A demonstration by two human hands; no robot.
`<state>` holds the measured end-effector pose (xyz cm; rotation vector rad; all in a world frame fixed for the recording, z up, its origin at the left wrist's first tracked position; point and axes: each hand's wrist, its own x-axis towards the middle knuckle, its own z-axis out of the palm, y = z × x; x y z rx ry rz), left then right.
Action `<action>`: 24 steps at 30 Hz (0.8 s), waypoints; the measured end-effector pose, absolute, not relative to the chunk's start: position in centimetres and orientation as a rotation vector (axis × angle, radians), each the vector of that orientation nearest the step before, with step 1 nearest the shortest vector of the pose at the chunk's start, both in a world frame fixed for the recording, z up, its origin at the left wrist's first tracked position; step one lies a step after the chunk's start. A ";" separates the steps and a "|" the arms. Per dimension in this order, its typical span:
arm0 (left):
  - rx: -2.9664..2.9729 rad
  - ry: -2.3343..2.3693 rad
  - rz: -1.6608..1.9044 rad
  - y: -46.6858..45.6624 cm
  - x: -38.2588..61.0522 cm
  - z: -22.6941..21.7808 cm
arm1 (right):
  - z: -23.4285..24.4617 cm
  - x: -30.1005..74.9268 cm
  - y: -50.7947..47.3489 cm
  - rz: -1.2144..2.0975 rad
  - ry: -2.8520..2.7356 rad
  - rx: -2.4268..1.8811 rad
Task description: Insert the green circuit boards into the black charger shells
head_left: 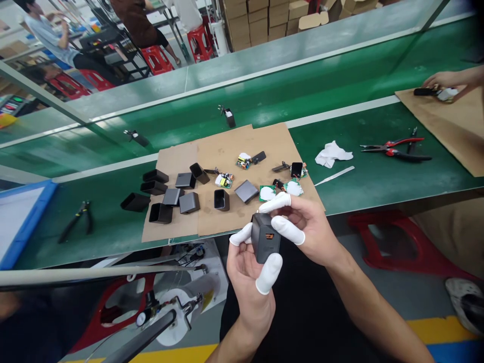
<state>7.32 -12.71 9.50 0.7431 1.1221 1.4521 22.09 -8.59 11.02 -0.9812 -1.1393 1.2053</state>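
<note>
1. Nearest, in front of the bench edge and above the lap, the left hand [247, 275] and right hand [315, 227] together pinch a dark charger block [265, 238]. White-capped fingertips [269, 272] press on its faces, and the port side faces up.
2. The block looks rigid, light and smooth-sided, so likely a little slippery. The flat opposite faces seem the surest hold, with corners and the port left free.
3. Just beyond, a cardboard sheet [227, 151] overhangs the bench's near edge. It carries empty housings [166, 194] at the left and small circuit boards [224, 180] toward the middle and right, closely set.
4. Open green bench lies either side: black pliers [77, 218] to the left; a white cloth [333, 153], a metal strip [335, 175] and red pliers [393, 148] to the right.
5. Farthest right, another person's hand [442, 80] rests on separate cardboard, well apart.
</note>
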 end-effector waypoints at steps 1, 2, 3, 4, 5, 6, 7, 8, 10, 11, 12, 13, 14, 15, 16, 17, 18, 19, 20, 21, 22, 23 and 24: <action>0.745 1.120 1.443 -12.7 7.3 9.5 | 11.1 22.2 -8.6 1.208 -1.151 -0.989; 0.744 1.116 1.429 -12.7 7.2 9.5 | 11.2 22.3 -8.5 1.215 -1.160 -1.002; 0.744 1.111 1.412 -12.6 7.2 9.6 | 11.4 22.5 -8.5 1.224 -1.165 -1.016; 0.743 1.106 1.396 -12.6 7.1 9.6 | 11.6 22.5 -8.5 1.235 -1.165 -1.029; 0.742 1.100 1.379 -12.6 7.1 9.6 | 11.7 22.6 -8.4 1.244 -1.159 -1.038; 0.742 1.095 1.363 -12.5 7.1 9.6 | 11.9 22.6 -8.4 1.254 -1.151 -1.041; 0.741 1.092 1.350 -12.5 7.1 9.6 | 12.0 22.6 -8.4 1.260 -1.140 -1.041; 0.737 1.094 1.343 -12.5 7.1 9.6 | 12.1 22.6 -8.4 1.263 -1.130 -1.039; 0.721 1.105 1.337 -12.6 7.1 9.5 | 12.1 22.5 -8.3 1.270 -1.114 -1.034; 0.714 1.110 1.339 -12.6 7.1 9.4 | 12.1 22.5 -8.3 1.272 -1.107 -1.033; 0.708 1.114 1.343 -12.7 7.1 9.3 | 12.1 22.5 -8.3 1.277 -1.102 -1.032; 0.705 1.112 1.349 -12.7 7.1 9.2 | 12.0 22.5 -8.4 1.281 -1.097 -1.033; 0.706 1.103 1.355 -12.7 7.1 9.2 | 12.0 22.5 -8.4 1.286 -1.093 -1.035; 0.710 1.090 1.358 -12.7 7.1 9.1 | 11.9 22.6 -8.4 1.290 -1.087 -1.040; 0.715 1.074 1.359 -12.7 7.1 9.1 | 11.9 22.6 -8.4 1.295 -1.082 -1.042; 0.719 1.057 1.358 -12.7 7.2 9.1 | 11.9 22.6 -8.4 1.300 -1.077 -1.042; 0.724 1.044 1.359 -12.7 7.2 9.1 | 11.8 22.6 -8.4 1.306 -1.072 -1.041; 0.728 1.035 1.359 -12.7 7.2 9.2 | 11.8 22.6 -8.4 1.309 -1.069 -1.038; 0.732 1.031 1.357 -12.6 7.2 9.2 | 11.8 22.7 -8.4 1.312 -1.068 -1.032; 0.734 1.034 1.356 -12.6 7.2 9.3 | 11.8 22.7 -8.4 1.312 -1.072 -1.026; 0.736 1.043 1.357 -12.6 7.3 9.3 | 11.8 22.7 -8.3 1.308 -1.078 -1.023; 0.735 1.056 1.357 -12.5 7.3 9.3 | 11.8 22.8 -8.3 1.299 -1.091 -1.023; 0.733 1.070 1.354 -12.5 7.3 9.3 | 11.8 22.8 -8.3 1.290 -1.111 -1.026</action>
